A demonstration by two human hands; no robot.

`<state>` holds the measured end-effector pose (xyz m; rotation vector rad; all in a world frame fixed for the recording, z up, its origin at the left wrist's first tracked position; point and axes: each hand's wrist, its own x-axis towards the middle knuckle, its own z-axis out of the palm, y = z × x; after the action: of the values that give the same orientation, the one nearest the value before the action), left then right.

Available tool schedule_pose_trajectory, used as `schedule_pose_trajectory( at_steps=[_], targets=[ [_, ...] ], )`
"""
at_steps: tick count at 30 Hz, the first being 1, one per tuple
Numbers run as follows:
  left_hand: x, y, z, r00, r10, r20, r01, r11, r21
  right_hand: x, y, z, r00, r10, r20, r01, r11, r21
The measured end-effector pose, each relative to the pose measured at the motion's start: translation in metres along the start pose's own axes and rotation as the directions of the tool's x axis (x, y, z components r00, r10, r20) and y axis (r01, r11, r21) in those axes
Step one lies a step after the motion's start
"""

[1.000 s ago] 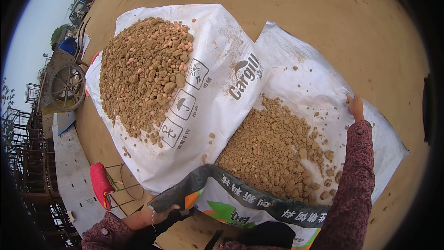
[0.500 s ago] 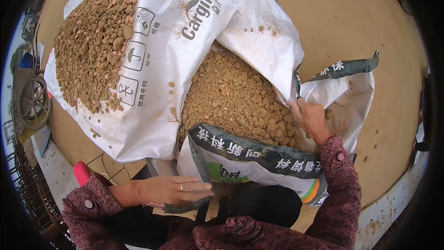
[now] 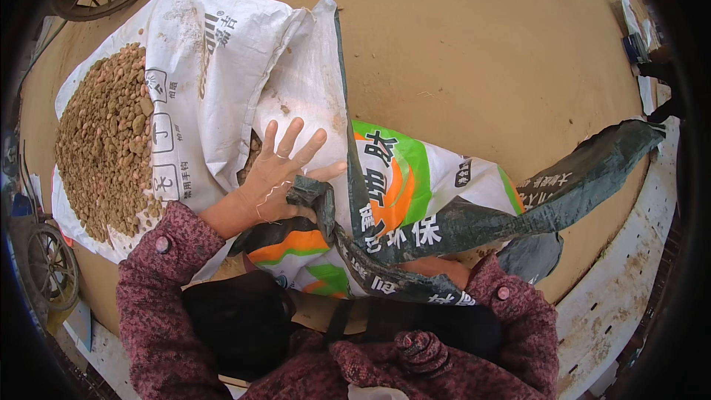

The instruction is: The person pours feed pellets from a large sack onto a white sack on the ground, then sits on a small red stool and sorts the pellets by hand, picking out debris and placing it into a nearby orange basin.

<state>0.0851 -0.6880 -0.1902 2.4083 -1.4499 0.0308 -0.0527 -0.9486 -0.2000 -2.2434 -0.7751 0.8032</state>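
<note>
My left hand (image 3: 280, 172) has its fingers spread, against the crumpled dark edge of a printed green, orange and white sack (image 3: 392, 185). My right hand (image 3: 446, 268) is lower right, partly under that sack's folded dark band, its fingers hidden. To the left, a white woven sack (image 3: 204, 118) bears a heap of brown lumps and pinkish pieces (image 3: 100, 141). Between the sacks, a little brown crumbly material shows behind my left hand.
Spoked wheels (image 3: 52, 267) stand at the lower left and top left. Sandy tan ground (image 3: 481, 59) surrounds the sacks. A pale perforated board (image 3: 607, 311) runs along the lower right, with unclear dark objects at the far right edge.
The printed sack is folded over, covering most of the crumbly material that lay exposed. My left hand has moved up with fingers spreading; my right hand has moved down under the fold.
</note>
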Motion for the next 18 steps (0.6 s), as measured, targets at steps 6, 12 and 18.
schedule_pose_trajectory(
  at_steps=[6,12,18],
  targets=[
    [0.069,-0.020,0.043,0.787,0.393,0.476,-0.287,0.915,-0.282,-0.008,-0.025,-0.030,0.991,0.031,-0.127,0.001,0.970,0.245],
    [0.046,-0.039,0.074,0.858,0.470,0.208,-0.288,0.774,-0.564,-0.022,-0.050,-0.112,0.838,-0.039,-0.545,0.039,0.999,-0.011],
    [0.020,-0.021,0.064,0.861,0.194,0.471,0.059,0.881,-0.469,-0.027,-0.080,-0.187,0.788,-0.172,-0.591,-0.296,0.737,-0.608]
  ],
)
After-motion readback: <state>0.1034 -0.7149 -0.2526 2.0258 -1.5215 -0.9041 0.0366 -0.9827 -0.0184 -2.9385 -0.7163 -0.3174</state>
